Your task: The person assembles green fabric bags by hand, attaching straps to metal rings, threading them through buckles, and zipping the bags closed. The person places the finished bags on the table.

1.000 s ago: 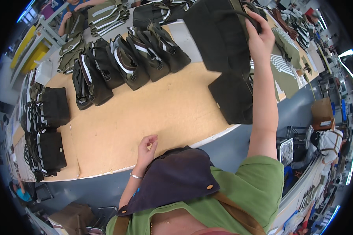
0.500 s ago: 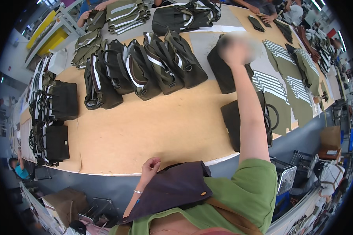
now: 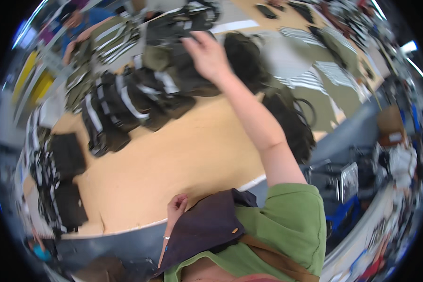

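Right grip (image 3: 206, 52) by slouchy dark bags (image 3: 191, 77), hold unclear, left grip (image 3: 177, 204) loosely half-curled, empty

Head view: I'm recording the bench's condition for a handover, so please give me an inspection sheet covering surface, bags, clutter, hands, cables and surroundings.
Surface: tan tabletop, pale along its near edge.
Bags: dark striped bags in a close row; more dark bags at the left; another bag at the right.
Clutter: flat olive pieces with white stripes, far right.
Right hand: at a dark bag by the row's right end; blur hides whether it grips.
Left hand: loosely curled by the near edge, nothing seen in it.
Cables: nothing seen.
Surroundings: brown box at right; person in blue at upper left.
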Tool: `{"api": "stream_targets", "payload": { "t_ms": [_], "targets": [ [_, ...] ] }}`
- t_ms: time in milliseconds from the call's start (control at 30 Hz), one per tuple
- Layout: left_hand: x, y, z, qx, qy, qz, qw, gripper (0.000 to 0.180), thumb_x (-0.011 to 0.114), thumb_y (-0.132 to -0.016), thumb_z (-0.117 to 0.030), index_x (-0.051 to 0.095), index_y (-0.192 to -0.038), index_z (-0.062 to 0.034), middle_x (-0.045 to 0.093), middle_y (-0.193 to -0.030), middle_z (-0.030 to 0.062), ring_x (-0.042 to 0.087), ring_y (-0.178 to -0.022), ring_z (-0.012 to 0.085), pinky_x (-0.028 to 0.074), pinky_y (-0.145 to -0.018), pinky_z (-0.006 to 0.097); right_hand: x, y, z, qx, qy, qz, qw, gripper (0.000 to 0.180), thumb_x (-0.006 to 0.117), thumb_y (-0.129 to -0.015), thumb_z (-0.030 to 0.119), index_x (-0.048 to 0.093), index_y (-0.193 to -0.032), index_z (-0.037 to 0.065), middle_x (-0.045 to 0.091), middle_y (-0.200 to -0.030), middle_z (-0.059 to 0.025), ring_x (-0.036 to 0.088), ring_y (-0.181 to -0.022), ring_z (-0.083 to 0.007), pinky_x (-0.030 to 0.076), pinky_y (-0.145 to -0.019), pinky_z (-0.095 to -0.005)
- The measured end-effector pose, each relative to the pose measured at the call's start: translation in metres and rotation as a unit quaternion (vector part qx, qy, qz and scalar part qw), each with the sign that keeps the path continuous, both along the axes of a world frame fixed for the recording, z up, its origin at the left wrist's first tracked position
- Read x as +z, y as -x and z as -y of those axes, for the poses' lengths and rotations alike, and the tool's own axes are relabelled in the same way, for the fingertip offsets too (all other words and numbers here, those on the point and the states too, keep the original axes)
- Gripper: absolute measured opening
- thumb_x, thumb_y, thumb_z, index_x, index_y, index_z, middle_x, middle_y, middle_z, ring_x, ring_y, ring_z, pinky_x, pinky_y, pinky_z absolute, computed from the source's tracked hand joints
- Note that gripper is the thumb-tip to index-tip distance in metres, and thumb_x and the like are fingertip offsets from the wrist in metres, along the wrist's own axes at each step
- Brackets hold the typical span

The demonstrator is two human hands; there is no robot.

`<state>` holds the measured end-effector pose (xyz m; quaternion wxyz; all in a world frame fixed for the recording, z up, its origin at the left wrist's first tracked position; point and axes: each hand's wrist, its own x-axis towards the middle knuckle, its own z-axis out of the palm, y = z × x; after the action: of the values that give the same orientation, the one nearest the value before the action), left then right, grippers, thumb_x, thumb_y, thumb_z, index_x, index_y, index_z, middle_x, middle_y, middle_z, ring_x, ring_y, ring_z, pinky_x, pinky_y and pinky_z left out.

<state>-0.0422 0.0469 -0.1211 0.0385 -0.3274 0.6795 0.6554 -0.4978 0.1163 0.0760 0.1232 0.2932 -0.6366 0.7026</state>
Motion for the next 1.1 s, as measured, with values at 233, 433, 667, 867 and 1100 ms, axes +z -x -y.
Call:
{"api": "stream_targets", "payload": {
  "t_ms": [233,433,667,867,1100],
  "targets": [
    [0.079,0.08,0.019,-0.095,0.038,-0.206,0.973,0.059,0.063,-0.091,-0.012,0.038,-0.145,-0.0095,0.051,-0.129,0.0066,0.051,-0.11,0.0152,0.043,-0.091,0.028,0.137,-0.174,-0.065,0.195,0.143,-0.054,0.969,0.016,0.062,-0.093,0.011,0.063,-0.104,-0.001,0.06,-0.089,-0.0011,0.055,-0.082,-0.0063,0.047,-0.072,-0.024],
    [0.124,0.081,0.05,-0.031,-0.198,-0.422,0.884,0.069,0.051,-0.096,-0.044,0.029,-0.149,-0.0042,0.038,-0.15,0.011,0.04,-0.135,0.0301,0.034,-0.111,0.045,0.104,-0.237,-0.07,0.292,0.252,0.065,0.92,0.02,0.058,-0.098,0.021,0.06,-0.106,0.002,0.058,-0.09,0.002,0.05,-0.074,-0.0031,0.043,-0.065,-0.0201],
    [0.112,-0.004,0.087,0.167,-0.04,-0.232,0.958,0.064,0.048,-0.1,-0.039,0.027,-0.152,-0.0071,0.042,-0.145,0.0097,0.043,-0.131,0.0225,0.033,-0.111,0.037,-0.026,-0.279,-0.051,0.198,0.265,0.364,0.87,0.013,0.059,-0.096,0.019,0.059,-0.099,0.006,0.058,-0.084,-0.0008,0.051,-0.067,-0.0066,0.045,-0.06,-0.0213],
    [0.065,-0.019,0.061,0.093,-0.019,-0.221,0.971,0.043,0.053,-0.1,-0.016,0.046,-0.138,0.0016,0.058,-0.127,0.0095,0.055,-0.113,0.0151,0.046,-0.096,0.031,-0.113,-0.284,-0.1,0.048,-0.041,0.382,0.922,0.022,0.056,-0.099,0.025,0.059,-0.108,0.005,0.054,-0.079,0.0014,0.051,-0.073,-0.0085,0.043,-0.069,-0.024],
    [0.073,-0.01,0.044,0.089,0.019,-0.242,0.966,0.044,0.057,-0.097,-0.022,0.05,-0.136,-0.0016,0.063,-0.122,0.0141,0.06,-0.101,0.016,0.049,-0.086,0.03,-0.088,-0.272,-0.106,0.12,-0.097,0.311,0.938,0.024,0.05,-0.101,0.014,0.05,-0.122,0.002,0.053,-0.077,-0.0007,0.051,-0.071,-0.0086,0.044,-0.069,-0.0227]
  ]
}}
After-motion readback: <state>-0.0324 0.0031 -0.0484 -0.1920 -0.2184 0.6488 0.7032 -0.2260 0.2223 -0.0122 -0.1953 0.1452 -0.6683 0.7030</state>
